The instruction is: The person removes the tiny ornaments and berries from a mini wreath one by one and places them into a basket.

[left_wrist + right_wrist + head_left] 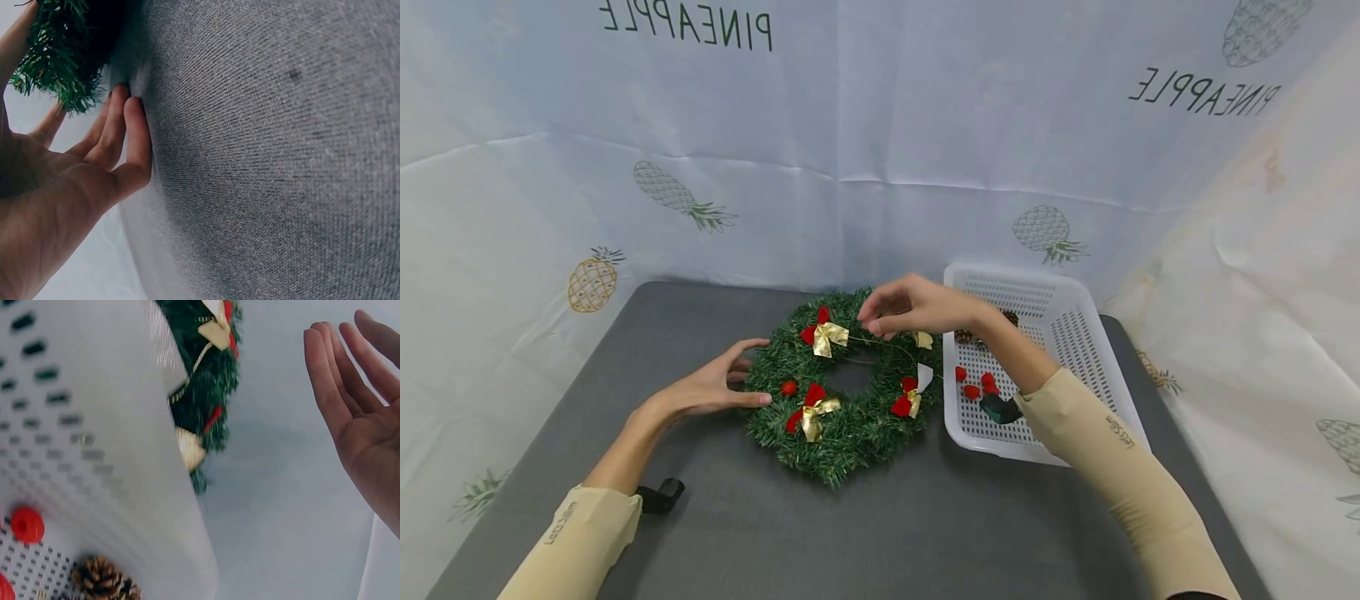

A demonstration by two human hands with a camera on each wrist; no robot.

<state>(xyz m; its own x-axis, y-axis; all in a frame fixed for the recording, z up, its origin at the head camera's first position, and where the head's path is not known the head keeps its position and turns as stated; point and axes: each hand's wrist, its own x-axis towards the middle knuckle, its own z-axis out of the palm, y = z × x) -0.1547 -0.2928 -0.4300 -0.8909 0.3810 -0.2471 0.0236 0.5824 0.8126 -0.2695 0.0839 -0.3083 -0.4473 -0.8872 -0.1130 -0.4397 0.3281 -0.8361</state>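
Note:
A round green wreath (pixel 850 433) lies on the table, trimmed with gold-and-red bows (pixel 812 412), a red ball (pixel 788 388) and a thin gold cord. My left hand (pixel 718 387) holds its left edge, thumb toward the front and fingers bent behind. In the left wrist view, fingertips (pixel 134 109) meet the grey tabletop beside the green needles (pixel 62 75). Over the wreath's back part hovers my right hand (pixel 917 307), fingers loosely bent. Nothing shows between those fingers in the right wrist view, where the palm (pixel 375 437) is apart from the wreath.
A white perforated basket (pixel 1078 333) stands right of the wreath, under my right forearm. Inside are several small red fruits (pixel 972 392) and brown pinecones (pixel 97 575). A pineapple-print cloth (pixel 887 225) hangs behind the grey table (pixel 850 542).

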